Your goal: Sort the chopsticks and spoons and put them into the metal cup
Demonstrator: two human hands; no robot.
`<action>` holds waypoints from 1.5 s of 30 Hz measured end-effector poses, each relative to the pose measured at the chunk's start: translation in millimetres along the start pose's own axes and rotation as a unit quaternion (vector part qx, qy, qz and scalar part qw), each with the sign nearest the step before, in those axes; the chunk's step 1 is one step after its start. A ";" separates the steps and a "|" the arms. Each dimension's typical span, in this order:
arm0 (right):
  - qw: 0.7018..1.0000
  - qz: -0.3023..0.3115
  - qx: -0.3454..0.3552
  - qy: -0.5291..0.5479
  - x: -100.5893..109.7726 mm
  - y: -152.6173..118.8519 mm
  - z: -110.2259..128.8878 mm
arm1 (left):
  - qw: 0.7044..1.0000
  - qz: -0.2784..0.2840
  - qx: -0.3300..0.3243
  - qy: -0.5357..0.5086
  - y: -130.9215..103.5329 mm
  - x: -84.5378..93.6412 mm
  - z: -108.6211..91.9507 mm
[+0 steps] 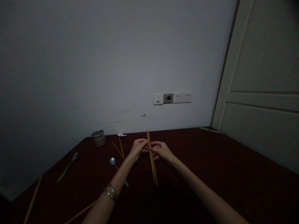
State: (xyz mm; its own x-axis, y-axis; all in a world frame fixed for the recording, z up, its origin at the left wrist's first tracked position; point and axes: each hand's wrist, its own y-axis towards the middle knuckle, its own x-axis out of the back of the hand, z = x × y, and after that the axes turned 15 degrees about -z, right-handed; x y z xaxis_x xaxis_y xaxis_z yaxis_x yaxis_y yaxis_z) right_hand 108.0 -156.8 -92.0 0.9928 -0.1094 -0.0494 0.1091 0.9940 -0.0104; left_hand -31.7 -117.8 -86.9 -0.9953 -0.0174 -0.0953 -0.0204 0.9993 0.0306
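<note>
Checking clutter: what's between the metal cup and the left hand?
In the head view, two loose chopsticks lie between metal cup and left hand.

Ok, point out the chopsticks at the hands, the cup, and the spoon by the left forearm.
Chopsticks (151, 158): head view, about halfway along the pair.
Cup (99, 141): head view, on its outer wall.
Spoon (112, 161): head view, on its round bowl.
</note>
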 end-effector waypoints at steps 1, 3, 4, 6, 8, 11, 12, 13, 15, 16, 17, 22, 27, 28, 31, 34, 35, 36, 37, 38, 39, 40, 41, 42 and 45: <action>1.000 0.002 -0.003 -0.003 0.5 0.1 -0.9 | 1.000 0.002 0.006 0.004 0.8 0.4 1.6; 1.000 0.005 -0.011 -0.007 1.0 0.5 -3.9 | 1.000 0.006 0.015 0.010 3.3 1.5 5.9; 1.000 0.006 -0.016 -0.009 1.0 0.8 -5.9 | 1.000 0.009 0.019 0.014 4.8 2.0 8.4; 1.000 0.007 -0.028 -0.013 0.1 1.1 -10.8 | 0.999 0.009 0.026 0.020 7.4 2.9 13.8; 0.999 0.011 -0.043 -0.019 -1.4 0.9 -16.8 | 0.999 -0.002 0.034 0.024 9.0 3.6 18.7; 0.997 0.025 -0.063 -0.024 -3.6 -0.3 -26.8 | 0.998 -0.021 0.047 0.036 9.4 5.0 23.8; 0.997 0.031 -0.068 -0.025 -4.2 -0.9 -29.9 | 0.997 -0.019 0.054 0.045 9.2 5.5 24.9; 0.996 0.037 -0.073 -0.030 -4.7 -1.6 -32.8 | 0.996 -0.016 0.062 0.058 9.1 6.0 25.7; 0.994 0.040 -0.085 -0.047 -6.0 -3.4 -37.2 | 0.992 -0.012 0.072 0.107 8.7 7.0 26.7; 0.993 0.038 -0.092 -0.057 -6.9 -4.5 -38.6 | 0.987 -0.014 0.071 0.145 8.7 7.5 27.0; 0.992 0.036 -0.098 -0.068 -8.0 -5.8 -39.5 | 0.979 -0.019 0.062 0.191 8.6 7.9 27.4; 0.988 0.026 -0.114 -0.103 -15.8 -13.0 -37.3 | 0.882 -0.083 -0.095 0.455 7.6 10.6 31.9; 0.987 0.025 -0.115 -0.111 -19.7 -17.3 -33.4 | 0.830 -0.092 -0.160 0.527 6.5 11.4 36.9; 0.987 0.025 -0.115 -0.111 -19.8 -17.1 -33.7 | 0.832 -0.092 -0.156 0.524 6.8 11.2 37.2; 0.987 0.023 -0.115 -0.108 -19.3 -14.5 -37.0 | 0.848 -0.090 -0.135 0.504 8.6 10.9 36.3; 0.988 0.018 -0.119 -0.100 -18.3 -11.3 -40.2 | 0.874 -0.065 -0.100 0.471 10.2 12.3 33.7; 0.988 0.017 -0.121 -0.097 -18.0 -10.6 -40.6 | 0.882 -0.054 -0.089 0.460 10.3 13.1 32.9; 0.988 0.018 -0.123 -0.096 -17.9 -10.2 -40.7 | 0.888 -0.047 -0.079 0.450 10.3 13.8 32.3; 0.988 0.019 -0.124 -0.095 -17.9 -10.2 -40.6 | 0.893 -0.042 -0.072 0.443 10.2 14.5 31.9; 0.988 0.019 -0.125 -0.094 -18.0 -10.4 -40.4 | 0.895 -0.039 -0.068 0.440 10.2 14.9 31.8; 0.988 0.019 -0.125 -0.093 -18.4 -10.9 -40.2 | 0.894 -0.041 -0.066 0.441 10.2 15.2 32.0; 0.987 0.018 -0.126 -0.094 -18.9 -11.4 -40.2 | 0.892 -0.046 -0.067 0.445 10.4 15.2 32.4; 0.987 0.017 -0.125 -0.094 -19.4 -12.0 -40.3 | 0.888 -0.052 -0.072 0.452 10.7 15.1 32.9; 0.987 0.016 -0.124 -0.096 -19.9 -12.4 -40.4 | 0.883 -0.057 -0.079 0.459 11.2 15.0 33.4; 0.985 0.030 -0.121 -0.120 -19.6 -12.2 -40.6 | 0.865 -0.064 -0.104 0.486 12.3 14.4 34.4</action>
State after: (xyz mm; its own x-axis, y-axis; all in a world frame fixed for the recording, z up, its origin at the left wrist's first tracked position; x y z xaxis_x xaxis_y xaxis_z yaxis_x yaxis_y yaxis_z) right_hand 85.2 -167.0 -131.4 0.9834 -0.0171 0.1807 0.0633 0.9652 -0.2536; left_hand -43.1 -104.7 -122.1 -0.5907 -0.2480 0.7679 -0.0523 0.9614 0.2703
